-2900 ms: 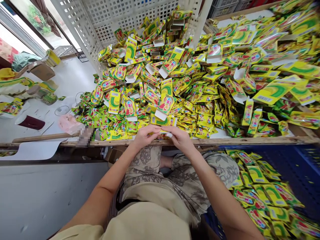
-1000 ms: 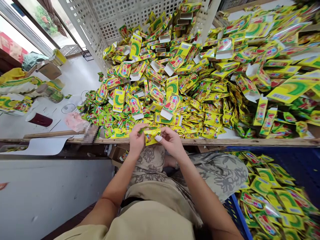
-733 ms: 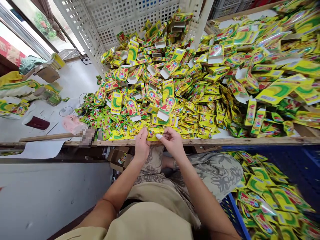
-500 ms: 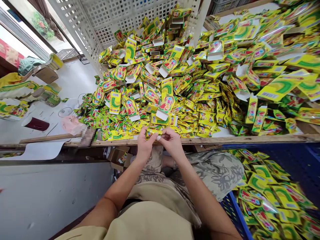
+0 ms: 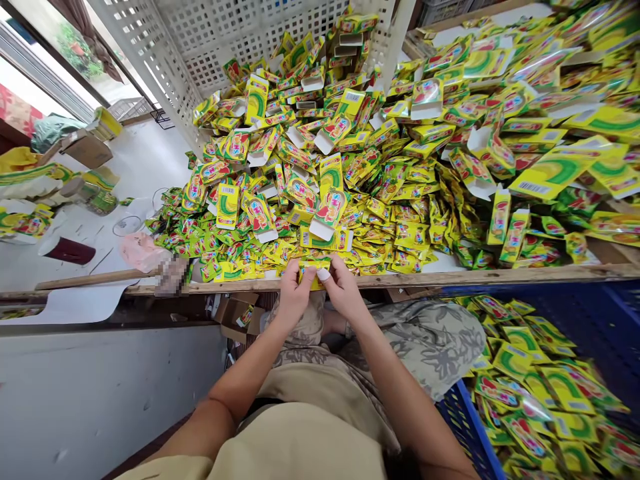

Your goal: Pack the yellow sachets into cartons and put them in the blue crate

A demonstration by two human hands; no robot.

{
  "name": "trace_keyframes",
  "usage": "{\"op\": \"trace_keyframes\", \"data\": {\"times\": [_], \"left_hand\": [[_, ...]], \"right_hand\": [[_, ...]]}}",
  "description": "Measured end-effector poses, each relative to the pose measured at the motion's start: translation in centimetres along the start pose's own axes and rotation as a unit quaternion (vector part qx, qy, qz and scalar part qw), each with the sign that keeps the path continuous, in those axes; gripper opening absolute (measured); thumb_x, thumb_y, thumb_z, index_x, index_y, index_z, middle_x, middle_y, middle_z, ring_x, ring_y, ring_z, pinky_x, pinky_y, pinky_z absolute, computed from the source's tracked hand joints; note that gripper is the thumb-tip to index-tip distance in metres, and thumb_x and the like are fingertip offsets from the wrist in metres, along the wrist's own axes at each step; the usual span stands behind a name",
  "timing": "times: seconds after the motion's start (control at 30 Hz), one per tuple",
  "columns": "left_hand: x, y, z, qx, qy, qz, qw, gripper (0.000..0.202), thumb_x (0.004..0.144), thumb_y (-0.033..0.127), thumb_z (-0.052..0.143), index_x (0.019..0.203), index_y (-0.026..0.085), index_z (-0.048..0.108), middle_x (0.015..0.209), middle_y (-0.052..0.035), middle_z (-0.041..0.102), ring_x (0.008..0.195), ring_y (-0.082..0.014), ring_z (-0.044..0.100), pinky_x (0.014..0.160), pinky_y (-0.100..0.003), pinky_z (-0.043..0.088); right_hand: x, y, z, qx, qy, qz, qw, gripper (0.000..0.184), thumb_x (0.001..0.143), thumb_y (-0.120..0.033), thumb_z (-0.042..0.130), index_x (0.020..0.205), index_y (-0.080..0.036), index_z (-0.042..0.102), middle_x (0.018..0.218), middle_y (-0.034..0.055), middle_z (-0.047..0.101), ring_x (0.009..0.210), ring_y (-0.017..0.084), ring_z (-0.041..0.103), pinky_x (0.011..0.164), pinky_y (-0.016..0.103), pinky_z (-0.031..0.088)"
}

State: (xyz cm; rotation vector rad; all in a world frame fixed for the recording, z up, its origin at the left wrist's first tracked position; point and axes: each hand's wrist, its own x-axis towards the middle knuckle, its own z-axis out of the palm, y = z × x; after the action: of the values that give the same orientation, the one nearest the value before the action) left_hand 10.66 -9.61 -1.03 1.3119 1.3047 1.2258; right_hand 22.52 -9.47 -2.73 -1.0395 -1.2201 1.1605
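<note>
Between both hands, just above the wooden front edge of the table, is a small yellow packet (image 5: 315,263). My left hand (image 5: 294,295) pinches its left side, thumb on top, and my right hand (image 5: 345,293) grips the right side. A white wrapping covers the tip of my right thumb. The fingers hide much of the packet. Right beyond my fingertips lies a heap of yellow and green sachets (image 5: 370,230), with printed small cardboard boxes (image 5: 330,207) on top, several with white flaps open.
A white perforated crate (image 5: 175,73) lies tipped behind the heap. Blue crates (image 5: 467,420) with more packs stand low on the right. On the left are a dark red cup-like piece (image 5: 70,251), a pink plastic bag (image 5: 141,251) and a wooden stick (image 5: 95,279). Below sits a cardboard box (image 5: 233,320).
My hands have turned the yellow packet slightly, and both thumbs now lie closer together over it. More yellow shows below the thumbs. The view has shifted a little.
</note>
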Motion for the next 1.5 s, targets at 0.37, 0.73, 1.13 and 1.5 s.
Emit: {"op": "trace_keyframes", "data": {"times": [0.37,0.73,1.13,1.5], "left_hand": [[0.2,-0.8,0.1,-0.143,-0.054,-0.065,0.986,0.03,0.07,0.034,0.073,0.095,0.018,0.069,0.09,-0.0033,0.069,0.087,-0.0183,0.063,0.082,-0.031,0.05],[0.4,-0.9,0.9,-0.266,0.087,-0.107,0.954,0.029,0.065,0.031,0.078,0.082,0.017,0.06,0.079,0.0009,0.067,0.071,-0.0093,0.061,0.074,-0.023,0.049],[0.3,0.1,0.6,-0.238,0.012,-0.097,0.966,0.036,0.066,0.036,0.076,0.088,0.017,0.054,0.078,-0.0004,0.065,0.069,-0.0112,0.061,0.069,-0.025,0.048],[0.8,0.7,1.0,0.076,-0.055,0.065,0.993,0.02,0.082,0.032,0.061,0.097,0.019,0.058,0.085,-0.0046,0.058,0.079,-0.0168,0.055,0.065,-0.026,0.043]], "right_hand": [[-0.6,-0.1,-0.4,0.13,0.102,0.056,0.985,0.018,0.076,-0.037,0.065,0.077,-0.023,0.053,0.066,-0.0048,0.04,0.057,0.01,0.038,0.049,0.021,0.036],[-1.1,0.2,-0.2,0.196,0.158,0.093,0.963,0.016,0.075,-0.032,0.062,0.083,-0.024,0.051,0.082,-0.0021,0.048,0.071,0.011,0.05,0.057,0.022,0.051],[-1.5,0.5,-0.6,0.104,0.082,0.079,0.988,0.021,0.081,-0.039,0.054,0.096,-0.024,0.053,0.092,0.0027,0.053,0.079,0.016,0.054,0.058,0.027,0.053],[-1.6,0.8,-2.2,-0.022,0.074,0.051,0.996,0.034,0.078,-0.043,0.062,0.104,-0.021,0.064,0.105,0.0071,0.067,0.098,0.024,0.061,0.087,0.041,0.049]]}}
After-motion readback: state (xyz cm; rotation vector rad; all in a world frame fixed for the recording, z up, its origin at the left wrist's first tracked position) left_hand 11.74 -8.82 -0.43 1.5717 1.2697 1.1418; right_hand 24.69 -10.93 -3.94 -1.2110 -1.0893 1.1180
